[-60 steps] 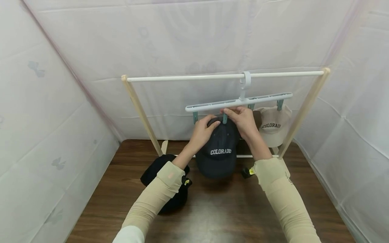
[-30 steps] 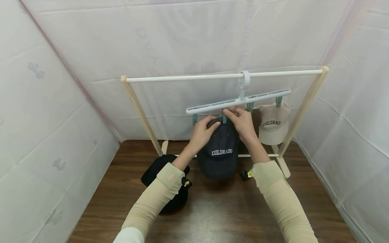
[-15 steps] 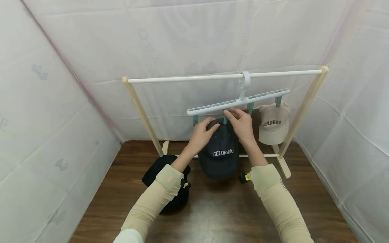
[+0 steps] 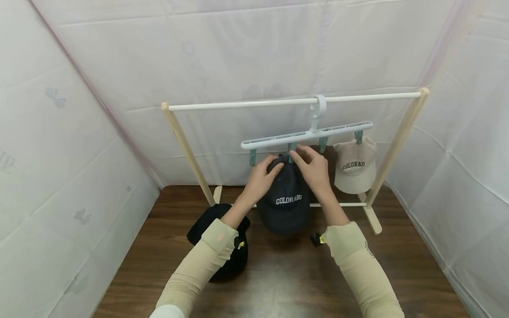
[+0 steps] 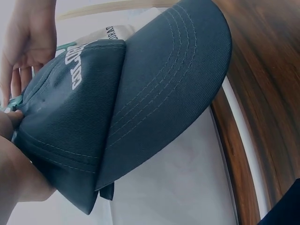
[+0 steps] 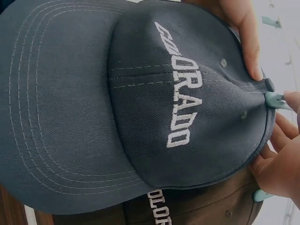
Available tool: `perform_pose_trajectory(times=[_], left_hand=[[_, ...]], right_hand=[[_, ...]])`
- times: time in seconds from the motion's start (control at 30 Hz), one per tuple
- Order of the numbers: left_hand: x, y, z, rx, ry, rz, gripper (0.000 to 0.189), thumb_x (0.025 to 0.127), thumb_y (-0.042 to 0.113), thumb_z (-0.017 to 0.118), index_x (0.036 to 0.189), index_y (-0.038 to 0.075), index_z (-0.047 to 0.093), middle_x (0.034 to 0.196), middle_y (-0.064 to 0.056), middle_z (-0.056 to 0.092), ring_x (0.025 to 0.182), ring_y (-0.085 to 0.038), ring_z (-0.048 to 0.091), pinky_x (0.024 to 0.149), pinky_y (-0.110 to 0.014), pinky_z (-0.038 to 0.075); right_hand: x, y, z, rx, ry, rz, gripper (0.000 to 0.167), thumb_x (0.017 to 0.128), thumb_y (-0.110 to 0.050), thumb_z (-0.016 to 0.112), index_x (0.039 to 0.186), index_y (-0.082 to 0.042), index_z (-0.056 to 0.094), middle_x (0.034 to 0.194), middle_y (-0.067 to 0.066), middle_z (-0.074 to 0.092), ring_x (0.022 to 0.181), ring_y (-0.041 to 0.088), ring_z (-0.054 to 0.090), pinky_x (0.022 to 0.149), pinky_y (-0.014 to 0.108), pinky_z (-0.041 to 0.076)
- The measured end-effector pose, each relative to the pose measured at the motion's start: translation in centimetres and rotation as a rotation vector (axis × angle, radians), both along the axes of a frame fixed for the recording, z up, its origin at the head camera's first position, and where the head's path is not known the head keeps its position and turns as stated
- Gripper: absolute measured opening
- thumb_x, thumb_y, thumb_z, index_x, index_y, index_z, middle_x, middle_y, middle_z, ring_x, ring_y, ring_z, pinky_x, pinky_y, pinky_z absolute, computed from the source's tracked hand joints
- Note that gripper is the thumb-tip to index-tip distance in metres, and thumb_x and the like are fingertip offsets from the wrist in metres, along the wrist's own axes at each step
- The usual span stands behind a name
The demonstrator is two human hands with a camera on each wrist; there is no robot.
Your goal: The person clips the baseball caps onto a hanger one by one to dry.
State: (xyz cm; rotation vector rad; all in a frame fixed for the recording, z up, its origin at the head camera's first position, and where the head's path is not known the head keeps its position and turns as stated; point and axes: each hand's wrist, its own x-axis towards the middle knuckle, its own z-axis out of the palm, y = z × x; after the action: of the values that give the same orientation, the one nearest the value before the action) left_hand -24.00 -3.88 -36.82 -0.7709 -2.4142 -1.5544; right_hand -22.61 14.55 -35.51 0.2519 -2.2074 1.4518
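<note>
A dark navy baseball cap (image 4: 283, 216) lettered COLORADO hangs brim-down below the light-blue clip hanger (image 4: 270, 142). My left hand (image 4: 259, 180) pinches the cap's crown at its upper left, thumb on the front. My right hand (image 4: 315, 171) pinches the green clip (image 4: 292, 146) at the cap's top. In the right wrist view, that clip's tip (image 6: 273, 100) sits over the crown's edge, beside the top button (image 6: 269, 85). Behind the right hand hangs a brown cap (image 4: 328, 161), partly hidden; a beige cap (image 4: 351, 180) hangs at the far right.
The hanger hooks over the white rod (image 4: 238, 104) of a wooden-legged rack (image 4: 187, 150). Another green clip (image 4: 252, 157) hangs bare at the hanger's left end. A black cap (image 4: 203, 223) lies on the brown table (image 4: 278, 278), partly under the left forearm. White sheets enclose the sides.
The hanger's right end first rises, then dips and shifts left, leaving the bar more level. The right hand slides slightly lower along the clip. The left hand keeps its pinch on the navy cap.
</note>
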Motion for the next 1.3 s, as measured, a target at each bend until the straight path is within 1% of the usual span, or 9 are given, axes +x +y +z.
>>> perform_pose_trajectory(times=[0.23, 0.37, 0.47, 0.57, 0.7, 0.87, 0.97, 1.1, 1.3], left_hand=[[0.2, -0.3, 0.0, -0.014, 0.005, 0.008, 0.031, 0.106, 0.035, 0.055, 0.131, 0.017, 0.063, 0.120, 0.000, 0.069, 0.105, -0.014, 0.066, 0.086, -0.036, 0.055], [0.2, -0.4, 0.1, -0.020, 0.017, 0.007, 0.033, 0.107, 0.037, 0.054, 0.134, 0.019, 0.062, 0.126, 0.000, 0.067, 0.111, -0.015, 0.066, 0.090, -0.038, 0.055], [0.3, -0.5, 0.2, -0.022, 0.019, 0.012, 0.034, 0.107, 0.036, 0.054, 0.136, 0.019, 0.061, 0.130, -0.001, 0.065, 0.116, -0.017, 0.064, 0.093, -0.040, 0.055], [0.5, -0.7, 0.2, -0.023, 0.030, 0.025, 0.036, 0.107, 0.034, 0.054, 0.138, 0.017, 0.060, 0.134, -0.003, 0.063, 0.121, -0.019, 0.062, 0.096, -0.041, 0.053], [0.9, -0.9, 0.1, -0.004, 0.093, 0.036, 0.038, 0.107, 0.028, 0.054, 0.142, 0.014, 0.058, 0.138, -0.006, 0.060, 0.127, -0.022, 0.058, 0.102, -0.043, 0.049], [1.0, -1.1, 0.0, 0.053, 0.208, 0.015, 0.038, 0.106, 0.019, 0.055, 0.143, 0.012, 0.057, 0.140, -0.007, 0.056, 0.132, -0.021, 0.052, 0.109, -0.042, 0.043], [1.1, -1.2, -0.2, 0.064, 0.253, 0.007, 0.038, 0.105, 0.018, 0.054, 0.143, 0.013, 0.058, 0.140, -0.007, 0.055, 0.132, -0.021, 0.051, 0.109, -0.042, 0.042], [1.3, -1.5, -0.3, 0.065, 0.277, 0.018, 0.038, 0.106, 0.018, 0.054, 0.143, 0.014, 0.058, 0.140, -0.006, 0.054, 0.132, -0.021, 0.050, 0.109, -0.044, 0.041], [1.6, -2.2, -0.5, 0.047, 0.272, 0.062, 0.038, 0.106, 0.019, 0.053, 0.144, 0.016, 0.057, 0.143, -0.004, 0.052, 0.133, -0.022, 0.046, 0.109, -0.047, 0.040]], right_hand=[[0.7, 0.1, 0.1, 0.015, 0.001, 0.033, 0.042, 0.101, -0.032, 0.067, 0.135, -0.008, 0.064, 0.127, 0.014, 0.069, 0.118, 0.029, 0.066, 0.097, 0.046, 0.052], [1.2, 0.2, 0.1, 0.042, 0.006, 0.039, 0.039, 0.101, -0.027, 0.067, 0.135, -0.010, 0.064, 0.126, 0.013, 0.069, 0.115, 0.029, 0.066, 0.095, 0.047, 0.053], [1.5, 0.3, 0.0, 0.063, 0.016, 0.043, 0.039, 0.100, -0.024, 0.068, 0.136, -0.010, 0.064, 0.128, 0.012, 0.068, 0.116, 0.029, 0.066, 0.097, 0.047, 0.052], [1.8, 0.4, -0.3, 0.083, 0.031, 0.045, 0.038, 0.101, -0.022, 0.068, 0.137, -0.010, 0.063, 0.132, 0.011, 0.066, 0.120, 0.029, 0.064, 0.101, 0.046, 0.050], [2.3, 0.7, -0.5, 0.099, 0.057, 0.045, 0.036, 0.101, -0.019, 0.067, 0.136, -0.011, 0.064, 0.133, 0.009, 0.066, 0.123, 0.028, 0.063, 0.103, 0.044, 0.049], [2.8, 0.9, -0.5, 0.098, 0.077, 0.041, 0.035, 0.100, -0.016, 0.068, 0.134, -0.012, 0.065, 0.132, 0.008, 0.066, 0.123, 0.027, 0.063, 0.103, 0.043, 0.050], [3.1, 1.1, -0.5, 0.096, 0.081, 0.040, 0.035, 0.099, -0.014, 0.068, 0.134, -0.011, 0.065, 0.131, 0.009, 0.066, 0.122, 0.027, 0.063, 0.102, 0.043, 0.050], [3.5, 1.3, -0.5, 0.107, 0.078, 0.036, 0.035, 0.099, -0.013, 0.068, 0.134, -0.011, 0.066, 0.130, 0.009, 0.066, 0.120, 0.027, 0.064, 0.101, 0.042, 0.050], [4.0, 1.6, -0.9, 0.131, 0.097, 0.034, 0.035, 0.098, -0.011, 0.069, 0.133, -0.011, 0.066, 0.130, 0.009, 0.066, 0.118, 0.027, 0.064, 0.100, 0.041, 0.050]])
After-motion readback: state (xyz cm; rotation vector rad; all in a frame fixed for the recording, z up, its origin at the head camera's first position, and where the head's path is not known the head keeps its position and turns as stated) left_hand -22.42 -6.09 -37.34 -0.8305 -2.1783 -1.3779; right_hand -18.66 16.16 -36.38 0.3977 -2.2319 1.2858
